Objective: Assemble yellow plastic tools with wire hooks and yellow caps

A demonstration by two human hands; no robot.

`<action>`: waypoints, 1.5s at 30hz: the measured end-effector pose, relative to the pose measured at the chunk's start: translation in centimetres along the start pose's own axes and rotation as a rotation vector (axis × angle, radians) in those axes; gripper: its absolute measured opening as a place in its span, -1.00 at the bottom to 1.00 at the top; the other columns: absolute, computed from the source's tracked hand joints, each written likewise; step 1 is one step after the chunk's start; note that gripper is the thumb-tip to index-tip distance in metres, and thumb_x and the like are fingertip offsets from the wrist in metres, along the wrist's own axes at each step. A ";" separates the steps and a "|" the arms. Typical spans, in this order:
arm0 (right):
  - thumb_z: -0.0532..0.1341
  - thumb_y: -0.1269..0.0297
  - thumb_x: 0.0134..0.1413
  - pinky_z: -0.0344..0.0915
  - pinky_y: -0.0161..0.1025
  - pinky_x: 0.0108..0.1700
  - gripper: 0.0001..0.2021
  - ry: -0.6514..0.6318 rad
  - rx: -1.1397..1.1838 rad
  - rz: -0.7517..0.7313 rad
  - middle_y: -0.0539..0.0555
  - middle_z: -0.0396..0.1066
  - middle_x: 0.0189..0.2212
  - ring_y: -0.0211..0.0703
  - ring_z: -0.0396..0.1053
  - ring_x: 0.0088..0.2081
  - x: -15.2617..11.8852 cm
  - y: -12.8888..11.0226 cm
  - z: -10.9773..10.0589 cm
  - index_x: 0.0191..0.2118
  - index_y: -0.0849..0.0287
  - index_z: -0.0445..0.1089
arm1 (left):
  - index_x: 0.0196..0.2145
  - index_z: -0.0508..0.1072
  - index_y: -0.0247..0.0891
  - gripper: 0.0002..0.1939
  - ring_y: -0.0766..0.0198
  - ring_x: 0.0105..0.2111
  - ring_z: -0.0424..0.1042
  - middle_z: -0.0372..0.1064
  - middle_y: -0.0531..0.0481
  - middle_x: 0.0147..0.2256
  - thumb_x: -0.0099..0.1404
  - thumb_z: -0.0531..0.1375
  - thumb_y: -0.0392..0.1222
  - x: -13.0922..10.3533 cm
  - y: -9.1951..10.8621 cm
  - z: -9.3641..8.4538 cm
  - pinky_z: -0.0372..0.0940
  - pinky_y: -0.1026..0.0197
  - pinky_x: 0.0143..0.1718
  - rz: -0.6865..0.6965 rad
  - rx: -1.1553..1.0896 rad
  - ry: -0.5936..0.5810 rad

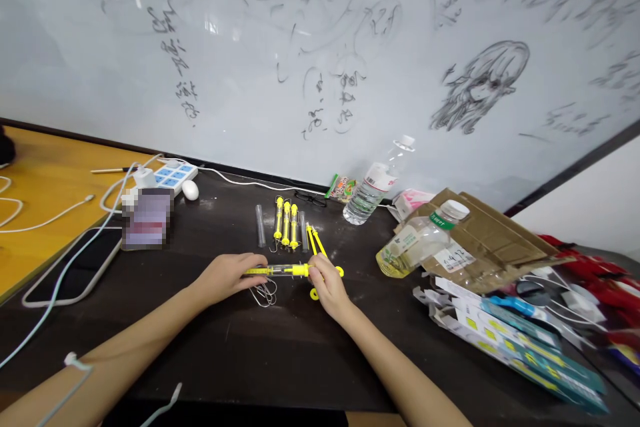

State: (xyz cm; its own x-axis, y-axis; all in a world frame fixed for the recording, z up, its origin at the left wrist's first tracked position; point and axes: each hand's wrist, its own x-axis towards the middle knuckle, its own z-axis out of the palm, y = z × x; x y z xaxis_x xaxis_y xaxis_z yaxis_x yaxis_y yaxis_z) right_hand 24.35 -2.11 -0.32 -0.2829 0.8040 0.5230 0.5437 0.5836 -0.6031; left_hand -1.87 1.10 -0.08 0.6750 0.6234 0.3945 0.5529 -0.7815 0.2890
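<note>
Together, two hands (239, 273) (327, 285) hold one yellow spring scale (299, 270) near three others (287, 223).

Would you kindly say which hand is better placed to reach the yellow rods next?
Probably the right hand: it is nearer the yellow rods, while the left hand is farther off. Both hold the spring scale, so the right must let go first.

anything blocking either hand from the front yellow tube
Nothing visible: the left hand and right hand both hold the yellow tube, one toward each end. Metal hooks show just below it in the picture, near the left hand, but block neither hand.
</note>
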 end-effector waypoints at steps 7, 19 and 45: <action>-0.09 0.23 0.30 0.09 -0.22 -0.35 -0.70 -0.036 0.001 -0.015 0.01 0.15 -0.52 -0.16 0.15 -0.41 -0.1 0.2 0.1 -0.49 0.12 0.09 | -0.05 0.36 -0.13 -0.62 0.28 -0.31 0.47 0.47 0.05 -0.25 0.40 -0.06 0.11 0.1 -0.5 -0.1 0.19 0.34 -0.33 0.034 0.007 -0.056; -0.10 0.28 0.30 0.14 -0.18 -0.29 -0.80 -0.088 -0.006 -0.065 0.04 0.18 -0.43 -0.14 0.16 -0.35 -0.1 -0.3 -0.2 -0.38 0.12 0.10 | -0.04 0.38 -0.17 -0.62 0.27 -0.26 0.46 0.46 0.02 -0.21 0.43 -0.10 0.05 0.1 -0.5 -0.5 0.23 0.31 -0.27 0.020 0.018 -0.069; -0.03 0.29 0.27 0.16 -0.18 -0.26 -0.82 -0.079 -0.007 -0.037 0.04 0.23 -0.42 -0.15 0.20 -0.34 -0.1 -0.3 -0.7 -0.38 0.13 0.17 | -0.08 0.40 -0.17 -0.67 0.27 -0.25 0.48 0.49 0.02 -0.19 0.42 -0.05 0.01 0.0 -0.4 -0.7 0.24 0.33 -0.24 -0.010 -0.027 -0.070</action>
State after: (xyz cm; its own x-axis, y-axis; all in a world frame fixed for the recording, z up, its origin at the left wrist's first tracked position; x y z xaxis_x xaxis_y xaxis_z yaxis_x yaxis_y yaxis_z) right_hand 24.79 -2.42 0.27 -0.3642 0.7887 0.4953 0.5371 0.6123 -0.5801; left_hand -2.40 1.41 0.40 0.7024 0.6308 0.3296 0.5474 -0.7748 0.3163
